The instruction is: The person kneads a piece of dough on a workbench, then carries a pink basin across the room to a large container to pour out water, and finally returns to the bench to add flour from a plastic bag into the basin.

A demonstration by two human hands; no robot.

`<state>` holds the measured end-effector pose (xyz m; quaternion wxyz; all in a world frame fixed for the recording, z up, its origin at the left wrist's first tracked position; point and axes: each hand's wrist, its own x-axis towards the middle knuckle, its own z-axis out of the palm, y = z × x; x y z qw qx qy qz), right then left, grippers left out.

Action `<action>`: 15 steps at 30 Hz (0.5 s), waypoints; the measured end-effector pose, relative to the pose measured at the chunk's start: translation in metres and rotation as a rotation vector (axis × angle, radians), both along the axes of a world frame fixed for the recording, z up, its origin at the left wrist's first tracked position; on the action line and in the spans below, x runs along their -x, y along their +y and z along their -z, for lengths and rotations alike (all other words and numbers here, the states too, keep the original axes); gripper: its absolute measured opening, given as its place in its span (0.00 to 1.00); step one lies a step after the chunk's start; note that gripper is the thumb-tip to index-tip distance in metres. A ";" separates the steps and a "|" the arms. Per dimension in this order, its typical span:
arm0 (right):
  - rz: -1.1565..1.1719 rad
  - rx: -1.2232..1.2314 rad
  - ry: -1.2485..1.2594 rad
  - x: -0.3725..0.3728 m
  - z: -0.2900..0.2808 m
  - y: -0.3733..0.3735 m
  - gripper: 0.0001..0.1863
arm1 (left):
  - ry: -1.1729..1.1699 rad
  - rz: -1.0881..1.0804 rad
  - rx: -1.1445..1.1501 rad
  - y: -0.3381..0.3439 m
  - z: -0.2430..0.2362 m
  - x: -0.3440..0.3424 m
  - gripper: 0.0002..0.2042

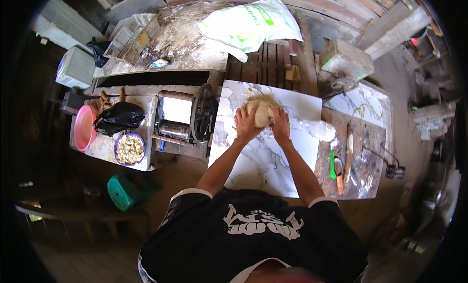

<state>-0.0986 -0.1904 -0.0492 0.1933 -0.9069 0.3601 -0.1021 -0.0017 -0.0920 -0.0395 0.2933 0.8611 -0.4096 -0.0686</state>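
Observation:
My left hand [246, 123] presses on the left side of a pale lump of dough [260, 112], fingers curved over it. My right hand [280, 123] grips the dough's right side, so both hands are closed on it. The dough rests on a white grey-veined marble-look board [234, 171], with loose floury bits along its back. A crumpled clear plastic bag [324, 130] lies near the board's right edge.
To my left are a hand-cranked roller machine [175, 117], a black bag [122, 117], a pink basin [84, 127] and a bowl of pale pieces [129, 149]. Right: knives [340, 180]. Behind: a white sack [248, 22] and a crate [131, 37]. A green stool [124, 190] stands below left.

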 end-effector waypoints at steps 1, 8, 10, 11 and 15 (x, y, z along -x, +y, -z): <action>-0.024 -0.028 -0.018 -0.004 -0.001 -0.004 0.39 | -0.001 -0.020 0.000 -0.001 0.000 -0.001 0.44; -0.144 -0.344 -0.172 -0.014 -0.007 -0.036 0.36 | 0.202 0.163 0.106 -0.002 0.002 -0.054 0.46; -0.121 -0.414 -0.247 -0.022 -0.006 -0.038 0.35 | 0.235 0.178 0.066 -0.003 0.010 -0.067 0.48; -0.088 -0.389 -0.218 -0.026 -0.006 -0.039 0.35 | 0.273 0.190 0.025 -0.005 0.014 -0.073 0.49; -0.058 -0.331 -0.067 -0.031 0.003 -0.040 0.34 | 0.403 0.271 -0.003 -0.011 0.031 -0.087 0.48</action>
